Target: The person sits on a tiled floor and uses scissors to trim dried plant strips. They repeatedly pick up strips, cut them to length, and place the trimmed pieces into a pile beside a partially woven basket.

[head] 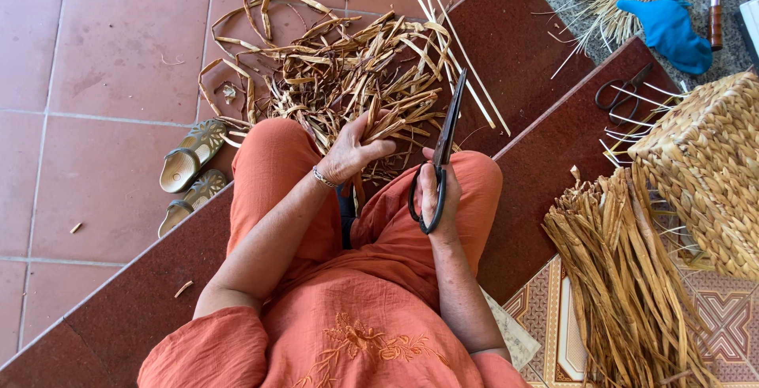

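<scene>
Seen from above, I sit on dark red steps in an orange outfit. My left hand (352, 151) grips a clump of dried brown plant strips (356, 72) that spreads out past my knees. My right hand (437, 192) is closed on the black loop handles of large scissors (445, 141), whose blades point up and away toward the strips. The blades appear nearly closed and lie just right of the clump.
A pair of sandals (190, 173) lies on the tiled floor at left. A bundle of dried strips (624, 277) and a woven basket (708, 159) sit at right. Small scissors (621, 92), a blue glove (670, 31) and a knife (715, 5) lie at the upper right.
</scene>
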